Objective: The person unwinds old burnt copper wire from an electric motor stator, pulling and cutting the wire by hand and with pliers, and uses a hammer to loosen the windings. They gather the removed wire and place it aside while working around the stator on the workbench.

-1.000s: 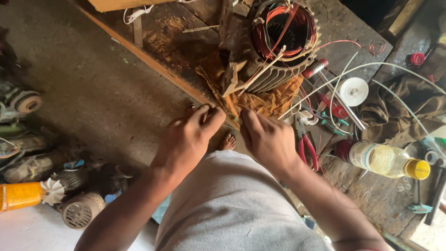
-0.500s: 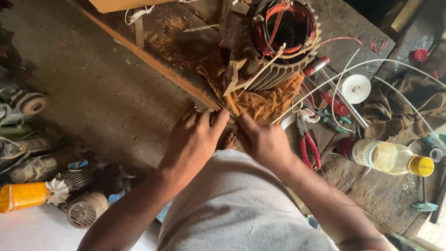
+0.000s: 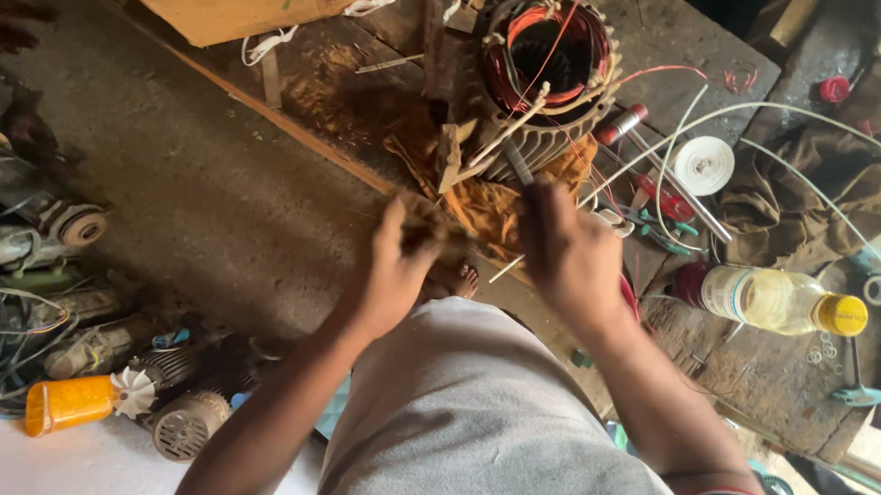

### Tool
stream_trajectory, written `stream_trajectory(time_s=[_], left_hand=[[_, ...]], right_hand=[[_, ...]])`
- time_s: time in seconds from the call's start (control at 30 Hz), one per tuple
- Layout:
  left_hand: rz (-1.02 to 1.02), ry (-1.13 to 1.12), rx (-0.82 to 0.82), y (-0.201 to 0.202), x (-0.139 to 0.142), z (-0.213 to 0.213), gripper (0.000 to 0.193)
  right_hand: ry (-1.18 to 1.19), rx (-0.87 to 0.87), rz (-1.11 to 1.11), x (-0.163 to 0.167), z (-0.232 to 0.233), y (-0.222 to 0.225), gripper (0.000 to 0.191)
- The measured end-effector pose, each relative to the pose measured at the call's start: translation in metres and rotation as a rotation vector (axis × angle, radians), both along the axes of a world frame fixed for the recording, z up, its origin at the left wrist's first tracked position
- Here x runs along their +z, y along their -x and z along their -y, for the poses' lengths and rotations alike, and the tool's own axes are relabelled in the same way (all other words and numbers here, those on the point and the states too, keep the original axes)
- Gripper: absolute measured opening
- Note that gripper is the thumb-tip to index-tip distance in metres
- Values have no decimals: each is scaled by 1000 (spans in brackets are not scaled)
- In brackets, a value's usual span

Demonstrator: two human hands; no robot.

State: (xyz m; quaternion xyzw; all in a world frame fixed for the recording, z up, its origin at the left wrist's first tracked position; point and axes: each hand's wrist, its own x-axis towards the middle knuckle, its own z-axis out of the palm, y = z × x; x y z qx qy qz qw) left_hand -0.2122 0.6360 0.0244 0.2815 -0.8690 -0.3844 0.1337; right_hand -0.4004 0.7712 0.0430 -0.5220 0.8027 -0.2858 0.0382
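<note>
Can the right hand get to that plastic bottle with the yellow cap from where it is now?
Probably yes. The right hand is closed around a thin tool at the motor stator, so it would need to let go first. The bottle lies on its side on the bench just to that hand's right, with nothing over it.

Crowded workbench, open only at its left edge.
Motor stator, pliers, tape roll and bottle block the right.
</note>
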Motion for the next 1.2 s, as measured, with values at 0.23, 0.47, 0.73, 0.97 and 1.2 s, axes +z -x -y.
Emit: stream_trajectory(time_s=[0.23, 0.47, 0.73, 0.97, 1.2], left_hand=[[75, 648, -23, -6, 31, 0, 18], [136, 572, -13, -4, 46, -7, 26], [232, 682, -34, -5, 29, -15, 25], [-143, 323, 41, 9, -19, -11, 27], [2, 489, -62, -19, 8, 2, 19]], right_hand=[[-141, 82, -97, -22, 16, -14, 18], [-119, 154, -38, -15, 16, -12, 16], [-171, 135, 18, -44, 20, -6, 17], [-13, 303, -41, -27, 13, -6, 13], [105, 271, -236, -7, 9, -13, 12]])
